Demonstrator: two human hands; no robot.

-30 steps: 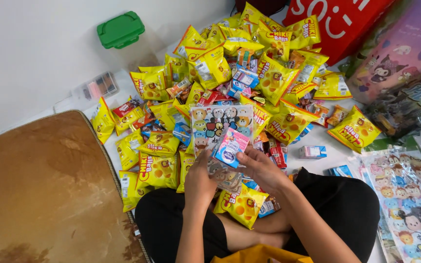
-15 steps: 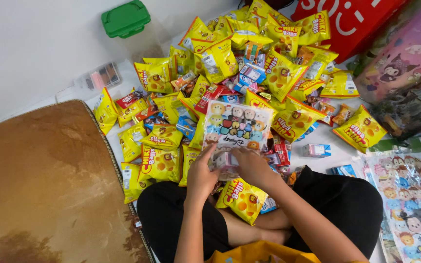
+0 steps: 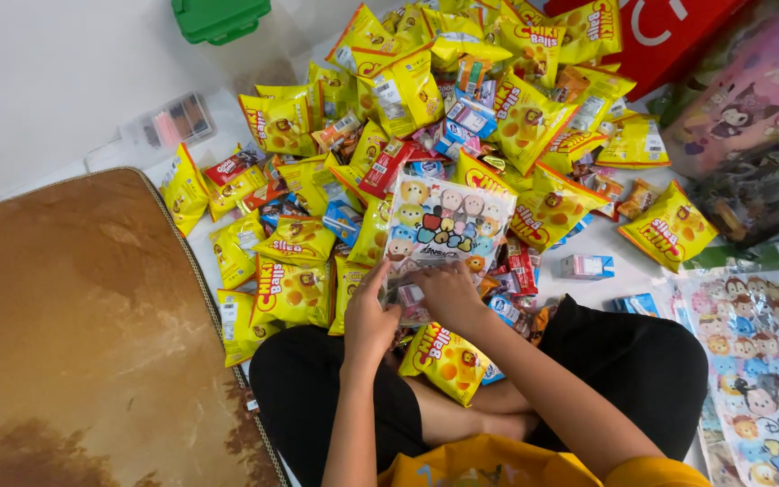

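Note:
I sit cross-legged on the floor before a heap of yellow snack packets [image 3: 534,117]. Both hands hold a clear gift bag printed with cartoon faces [image 3: 448,225], upright over the heap. My left hand [image 3: 370,316] grips its lower left edge. My right hand [image 3: 448,293] is at the bag's bottom opening, fingers on a small pink and blue carton [image 3: 410,298] showing through the plastic. A yellow snack packet [image 3: 444,361] lies on my lap below the hands.
A brown mat [image 3: 83,334] lies at left. A green-lidded clear container [image 3: 220,18] stands by the white wall. A small milk carton [image 3: 586,266] lies alone at right. More printed bags [image 3: 759,361], a red bag [image 3: 669,32] and a pink package [image 3: 750,81] are at right.
The pink and blue carton, held above the bag's mouth a second ago, has gone down inside the printed bag. Both hands dropped to the bag's lower edge. The view drifted slightly.

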